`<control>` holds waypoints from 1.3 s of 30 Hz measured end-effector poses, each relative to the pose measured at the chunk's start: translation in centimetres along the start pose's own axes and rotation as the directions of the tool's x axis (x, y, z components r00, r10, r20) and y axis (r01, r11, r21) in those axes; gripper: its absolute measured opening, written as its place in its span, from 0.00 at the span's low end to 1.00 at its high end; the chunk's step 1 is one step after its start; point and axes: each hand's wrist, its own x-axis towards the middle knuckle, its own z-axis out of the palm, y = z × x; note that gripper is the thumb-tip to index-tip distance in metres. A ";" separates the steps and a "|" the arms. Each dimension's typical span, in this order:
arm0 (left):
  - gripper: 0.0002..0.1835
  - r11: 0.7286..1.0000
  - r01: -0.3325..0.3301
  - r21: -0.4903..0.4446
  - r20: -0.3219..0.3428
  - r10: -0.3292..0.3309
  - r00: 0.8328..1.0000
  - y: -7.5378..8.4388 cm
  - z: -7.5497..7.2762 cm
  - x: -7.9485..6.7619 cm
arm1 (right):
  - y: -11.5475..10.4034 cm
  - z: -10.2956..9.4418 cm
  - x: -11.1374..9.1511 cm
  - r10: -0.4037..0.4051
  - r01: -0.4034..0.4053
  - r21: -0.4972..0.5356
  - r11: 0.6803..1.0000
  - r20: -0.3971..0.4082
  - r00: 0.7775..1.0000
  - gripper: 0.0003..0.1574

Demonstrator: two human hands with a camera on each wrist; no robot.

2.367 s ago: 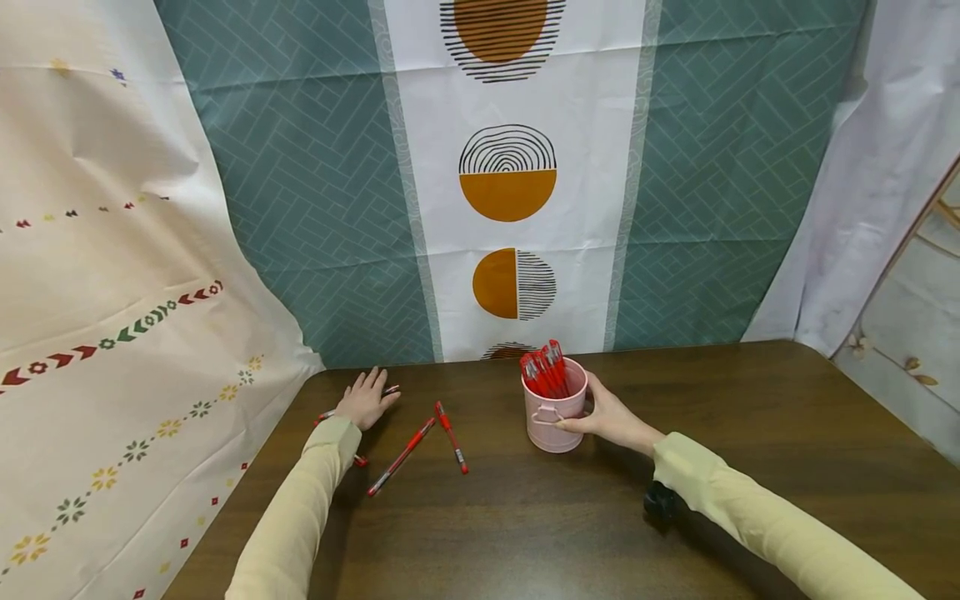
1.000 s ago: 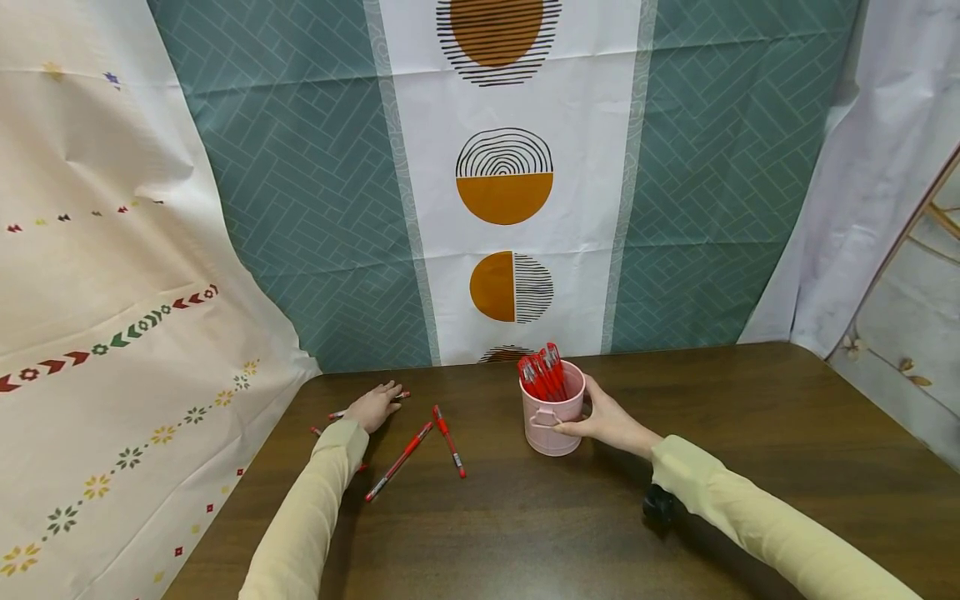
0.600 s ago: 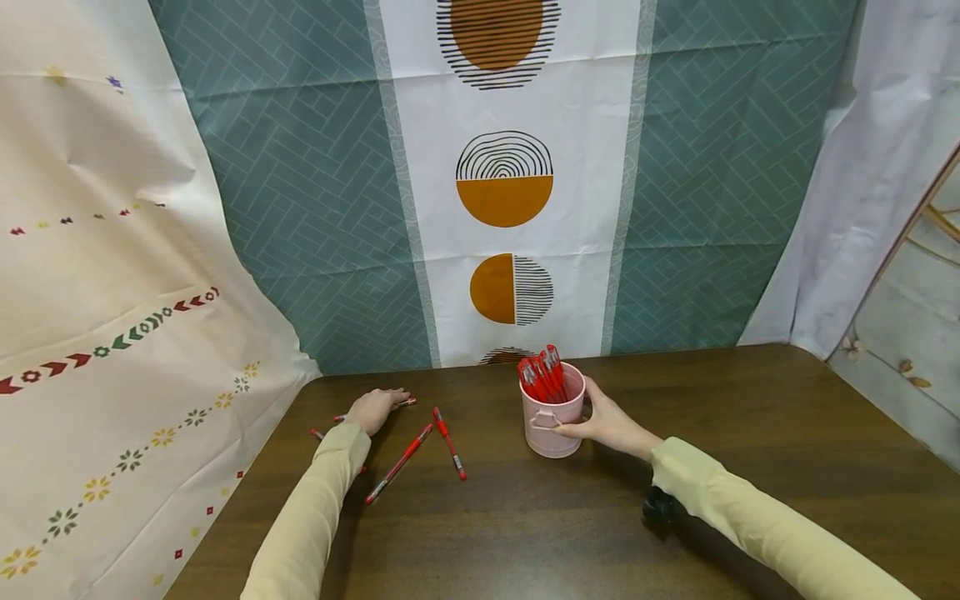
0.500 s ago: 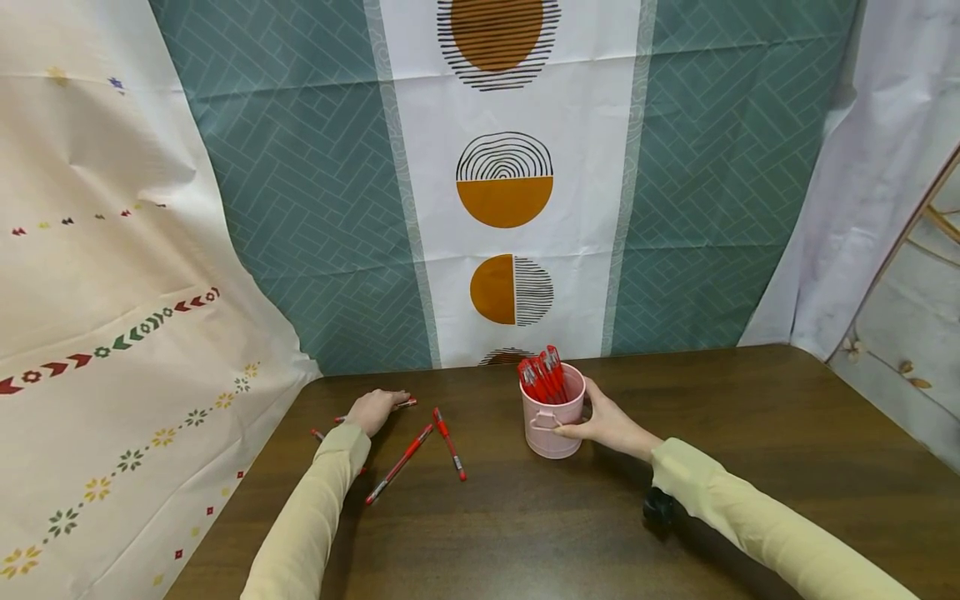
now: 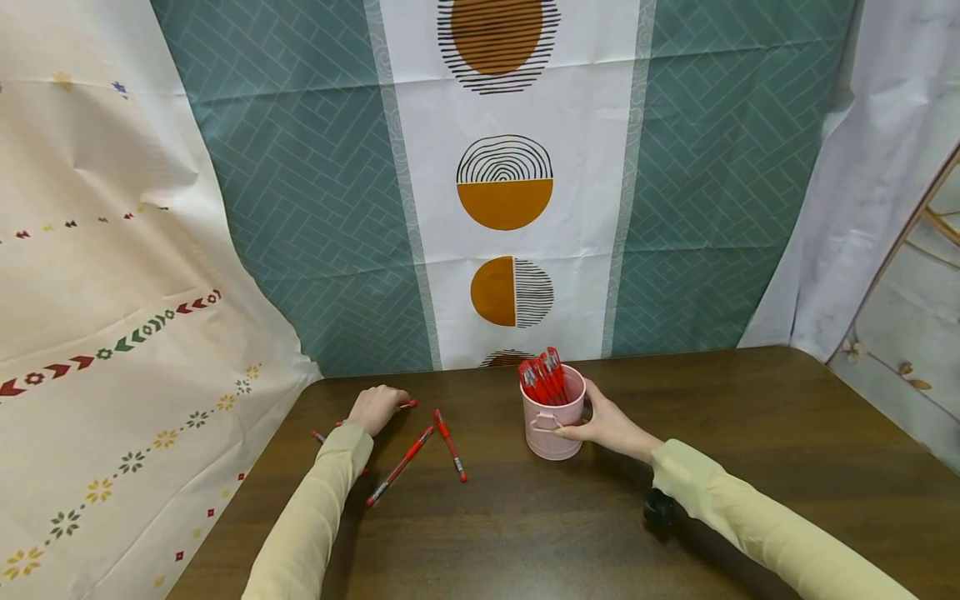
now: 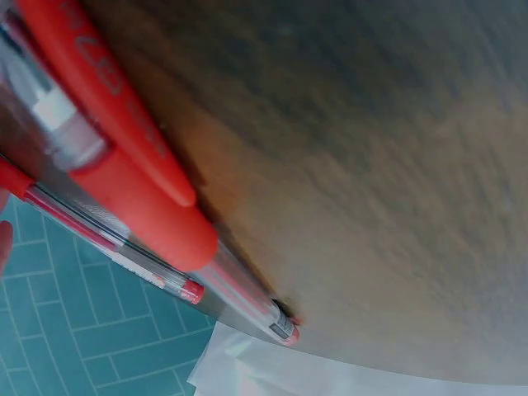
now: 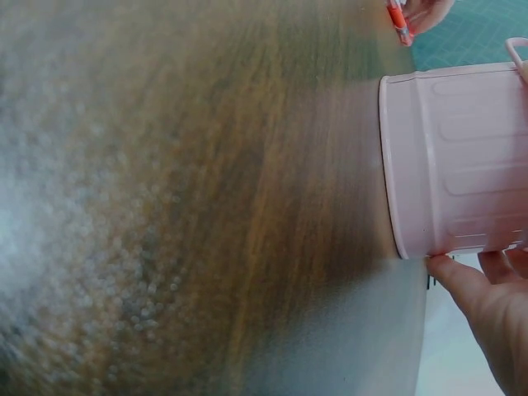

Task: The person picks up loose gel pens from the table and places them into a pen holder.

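Observation:
My left hand [image 5: 372, 408] is at the far left of the table, its fingers curled around a red pen [image 5: 408, 404] whose end pokes out beside them. In the left wrist view that pen [image 6: 107, 243] is slanted, with a fingertip [image 6: 3, 241] at the frame edge; the grip itself is mostly hidden. Another red pen [image 6: 148, 206] is in front of it. My right hand [image 5: 607, 423] holds a pink bucket [image 5: 553, 429] by its side, thumb near the small handle. Several red pens [image 5: 543, 379] stand in the bucket. The right wrist view shows the bucket's wall [image 7: 462, 165] and fingers against it.
Two red pens, one longer-looking pen [image 5: 401, 467] and one pen [image 5: 450, 446], lie between the left hand and the bucket. Another pen [image 5: 318, 435] is partly hidden under the left forearm. A patterned curtain [image 5: 517, 208] hangs behind the brown table [image 5: 525, 533].
The left hand was spread flat over a pen; its fingers have since drawn in and curled around it, and the pen has shifted slightly right. The right hand stays on the bucket.

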 end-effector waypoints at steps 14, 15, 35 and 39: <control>0.13 0.999 -0.008 0.041 -0.076 0.011 0.997 -0.1 -0.5 0.1 | -0.8 -0.1 -0.2 0.008 -0.008 0.019 1.000 0.000 1.000 0.59; 0.13 0.999 -0.009 0.037 -0.083 0.012 0.997 -0.1 -0.6 0.2 | -1.2 -0.1 -0.4 0.009 -0.009 0.024 1.000 0.005 1.000 0.59; 0.15 0.999 -0.029 -0.034 -0.186 0.022 0.982 0.2 -2.4 1.0 | -2.7 0.0 -1.0 0.024 -0.024 -0.003 1.000 -0.001 1.000 0.58; 0.15 0.998 -0.049 -0.047 -0.245 0.036 0.969 0.3 -2.6 1.3 | -2.7 0.0 -1.0 0.020 -0.020 -0.002 1.000 0.001 1.000 0.58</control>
